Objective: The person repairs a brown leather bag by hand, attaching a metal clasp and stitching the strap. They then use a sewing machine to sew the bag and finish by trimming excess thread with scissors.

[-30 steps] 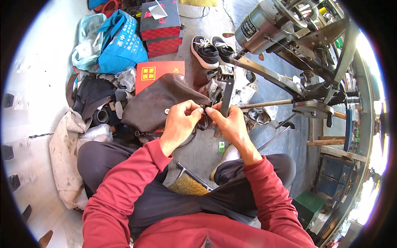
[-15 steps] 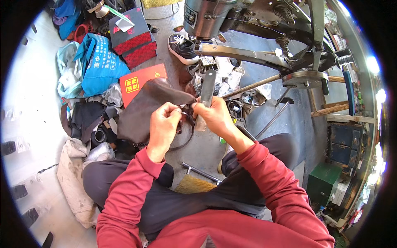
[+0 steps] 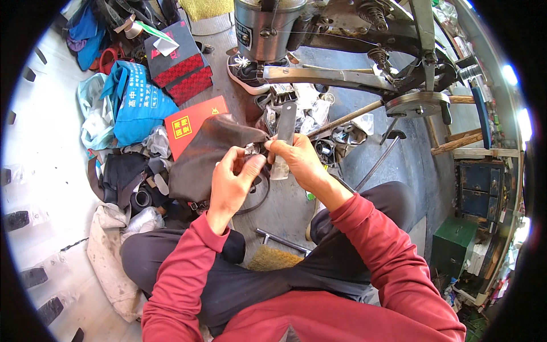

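Note:
A dark brown leather bag [image 3: 213, 148] lies slumped in front of me, its strap hanging in a loop beneath my hands. My right hand [image 3: 303, 162] is closed round a flat metal blade [image 3: 286, 122], its grey end pointing away from me and its pale wrapped end below the fingers. The same hand's thumb and forefinger press together at the bag's right corner. Close beside it, my left hand [image 3: 233, 182] has its fingers curled and its thumb bent toward the bag's edge. Whatever small part sits in those left fingers is mostly hidden.
Beyond my hands stands a sewing machine [image 3: 353, 80] with a handwheel [image 3: 419, 107]. To the left are a red box [image 3: 191, 122], dark shoe boxes [image 3: 179, 62], a blue bag [image 3: 142, 105] and scraps. A black sneaker [image 3: 248, 71] and a green box [image 3: 453, 245] also stand nearby.
My left hand has turned, its thumb now more separated from the forefinger. The right hand keeps its hold on the blade. The whole view has shifted slightly.

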Demonstrator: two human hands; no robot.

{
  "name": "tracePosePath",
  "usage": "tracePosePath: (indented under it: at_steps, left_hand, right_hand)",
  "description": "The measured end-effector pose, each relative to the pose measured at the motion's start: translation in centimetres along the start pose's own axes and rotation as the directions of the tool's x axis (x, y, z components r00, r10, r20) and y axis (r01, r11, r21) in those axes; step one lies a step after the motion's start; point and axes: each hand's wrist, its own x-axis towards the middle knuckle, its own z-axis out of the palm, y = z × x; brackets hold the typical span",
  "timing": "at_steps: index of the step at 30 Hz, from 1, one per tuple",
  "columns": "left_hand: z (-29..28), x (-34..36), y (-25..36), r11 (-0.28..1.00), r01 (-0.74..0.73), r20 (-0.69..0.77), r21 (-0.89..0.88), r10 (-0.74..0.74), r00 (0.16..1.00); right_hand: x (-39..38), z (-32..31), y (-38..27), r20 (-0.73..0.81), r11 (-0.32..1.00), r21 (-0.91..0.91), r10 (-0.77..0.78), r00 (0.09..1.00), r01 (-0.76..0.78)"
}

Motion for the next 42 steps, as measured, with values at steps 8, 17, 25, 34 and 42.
tracePosePath:
  at_steps: [8, 17, 25, 34, 42]
  left_hand:
    - [-0.5, 0.4, -0.1, 1.000, 0.004, -0.054, -0.003, -0.004, 0.999]
    - [-1.3, 0.3, -0.3, 1.000, -0.002, -0.014, 0.005, 0.002, 1.000]
    - [-1.0, 0.8, -0.8, 0.994, 0.051, -0.021, -0.095, -0.053, 0.998]
    - [-1.6, 1.0, 2.3, 0.882, -0.224, -0.139, 0.414, 0.305, 0.942]
    - [-3.5, 2.1, 3.5, 0.661, -0.452, 0.275, 0.599, 0.361, 0.891]
  right_hand:
    - [0.0, 0.4, 0.0, 0.057, 0.999, -0.044, 0.002, 0.998, 0.001]
    - [-1.1, 1.5, -0.9, 0.067, 0.957, -0.286, -0.022, 0.997, 0.041]
    - [-0.5, 1.3, 0.5, 0.043, 0.989, -0.145, -0.024, 0.999, 0.030]
    - [-0.7, 1.1, 0.1, 0.083, 0.980, -0.200, 0.035, 0.996, -0.018]
    - [-1.2, 1.3, 0.2, 0.166, 0.960, -0.277, 0.022, 0.986, 0.025]
